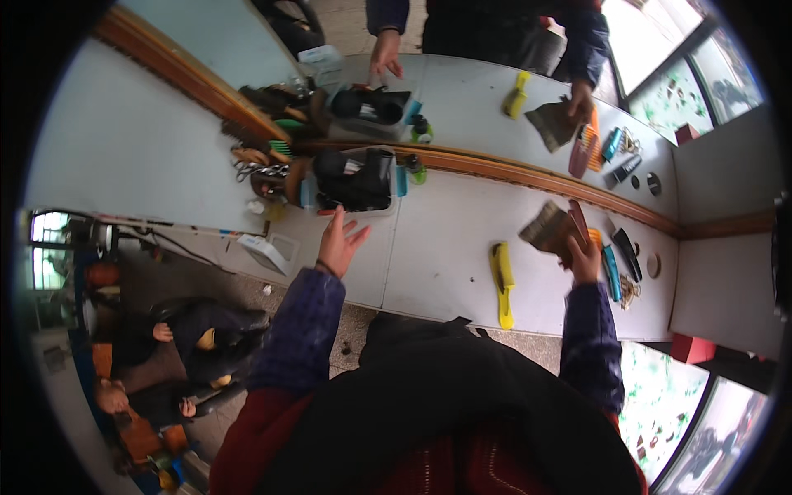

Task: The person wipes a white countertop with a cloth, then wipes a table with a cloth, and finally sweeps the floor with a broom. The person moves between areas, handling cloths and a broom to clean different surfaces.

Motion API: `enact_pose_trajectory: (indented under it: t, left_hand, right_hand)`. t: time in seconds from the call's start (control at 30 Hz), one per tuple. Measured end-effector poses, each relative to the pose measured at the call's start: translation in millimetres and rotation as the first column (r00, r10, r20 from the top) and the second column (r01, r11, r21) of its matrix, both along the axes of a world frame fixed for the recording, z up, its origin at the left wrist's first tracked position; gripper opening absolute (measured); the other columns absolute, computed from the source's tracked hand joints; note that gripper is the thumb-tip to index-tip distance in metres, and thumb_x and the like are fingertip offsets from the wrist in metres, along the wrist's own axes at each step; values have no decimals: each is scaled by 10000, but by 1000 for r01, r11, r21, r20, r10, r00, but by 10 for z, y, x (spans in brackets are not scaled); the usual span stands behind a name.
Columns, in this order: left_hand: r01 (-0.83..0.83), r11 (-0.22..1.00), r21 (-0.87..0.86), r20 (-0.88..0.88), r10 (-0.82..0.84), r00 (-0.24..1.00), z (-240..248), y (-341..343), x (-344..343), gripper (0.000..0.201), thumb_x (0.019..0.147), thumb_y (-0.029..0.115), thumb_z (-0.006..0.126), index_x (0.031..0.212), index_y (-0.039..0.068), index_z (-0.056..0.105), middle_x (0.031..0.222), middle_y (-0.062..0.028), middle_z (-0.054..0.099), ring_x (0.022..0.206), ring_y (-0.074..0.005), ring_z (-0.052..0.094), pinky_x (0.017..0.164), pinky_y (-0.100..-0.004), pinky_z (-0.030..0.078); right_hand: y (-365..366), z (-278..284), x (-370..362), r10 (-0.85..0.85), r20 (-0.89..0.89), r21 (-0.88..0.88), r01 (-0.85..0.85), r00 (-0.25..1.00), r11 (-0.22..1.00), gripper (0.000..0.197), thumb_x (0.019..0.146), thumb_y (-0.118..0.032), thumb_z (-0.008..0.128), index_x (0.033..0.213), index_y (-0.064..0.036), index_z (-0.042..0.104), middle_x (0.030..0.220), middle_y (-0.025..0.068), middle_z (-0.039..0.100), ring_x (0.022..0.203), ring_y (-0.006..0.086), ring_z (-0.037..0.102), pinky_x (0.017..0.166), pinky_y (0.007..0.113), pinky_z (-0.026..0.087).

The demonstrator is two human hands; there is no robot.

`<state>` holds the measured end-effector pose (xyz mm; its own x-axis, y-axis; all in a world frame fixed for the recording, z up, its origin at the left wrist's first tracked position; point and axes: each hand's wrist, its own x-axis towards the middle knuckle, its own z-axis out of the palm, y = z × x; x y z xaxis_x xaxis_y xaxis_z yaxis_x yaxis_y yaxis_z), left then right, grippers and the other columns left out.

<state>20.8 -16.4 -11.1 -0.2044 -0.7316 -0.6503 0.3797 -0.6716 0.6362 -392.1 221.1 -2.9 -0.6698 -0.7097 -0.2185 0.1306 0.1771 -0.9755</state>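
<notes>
My left hand (337,245) is open, fingers spread, just in front of a clear plastic box (378,205). Black items (351,177) fill that box. In my right hand (584,262) is a wide flat brush (548,228), its pale bristles pointing left above the counter. A reddish oblong piece (579,216) sticks up beside the brush; I cannot tell whether it is part of it. Near that hand are an orange comb (595,238), a teal tool (611,271), a black tool (627,254) and metallic clips (629,290). Left of the brush lies a yellow brush (502,285).
A mirror (470,91) behind the white counter (437,256) reflects these things. At the left stand a brown holder with scissors (280,180), a green bottle (415,169) and a white box (266,252). People (173,355) sit behind at the lower left.
</notes>
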Motion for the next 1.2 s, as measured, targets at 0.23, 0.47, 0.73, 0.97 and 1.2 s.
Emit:
enact_pose_trajectory:
  t: [0.23,0.47,0.73,0.97,1.2]
  left_hand:
    - [-17,994,-107,144,32,989,-221,-580,16,302,872,169,512,1077,-35,424,958,-169,511,801,-299,576,745,-377,543]
    - [43,956,-292,571,138,809,-170,241,-98,295,894,217,501,1127,39,466,1026,-95,538,863,-208,557,745,-294,477]
    - [850,-521,81,865,-386,-319,-443,2008,-1900,507,847,276,474,1332,298,327,917,-168,561,753,-326,600,595,-448,481]
    - [983,-142,114,989,110,-98,-705,1856,-1651,166,779,200,527,929,136,557,876,-124,508,788,-267,570,590,-366,483]
    - [989,56,-135,981,150,126,-626,1421,-1105,321,803,105,452,1118,46,432,925,-158,537,780,-326,573,621,-428,481]
  right_hand:
    - [624,-223,97,25,116,210,-49,993,976,267,846,-138,570,1056,-8,468,681,87,596,432,155,565,352,231,431]
    - [639,-246,-63,-80,103,145,64,992,987,283,842,-152,593,1051,-4,473,685,79,596,469,160,581,387,236,437]
    - [407,-37,-106,-8,23,216,3,1000,976,260,837,-162,599,1005,-1,483,694,75,589,455,145,560,379,226,412]
    - [169,-97,-73,39,-254,71,-21,966,997,204,839,-159,597,910,-16,469,641,64,555,421,132,530,373,235,425]
    - [-83,3,400,187,-20,-28,-188,982,982,259,839,-141,583,1040,-14,481,771,70,588,476,137,542,396,232,432]
